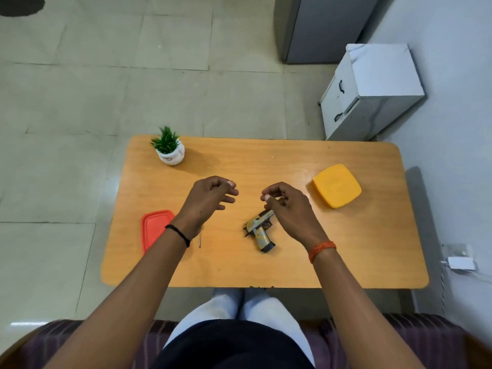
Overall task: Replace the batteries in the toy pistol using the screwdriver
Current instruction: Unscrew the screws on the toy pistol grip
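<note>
toy pistol [259,230] lies under right hand [288,206] (fingertips pinched, contents unclear); left hand [206,199] loosely spread.

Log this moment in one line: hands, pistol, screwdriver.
left hand: open, holds nothing | right hand: pinches something small, unclear | toy pistol: flat on table | screwdriver: mostly hidden

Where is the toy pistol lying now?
In the head view, the toy pistol lies on the table near its middle, just under the right hand.
</note>
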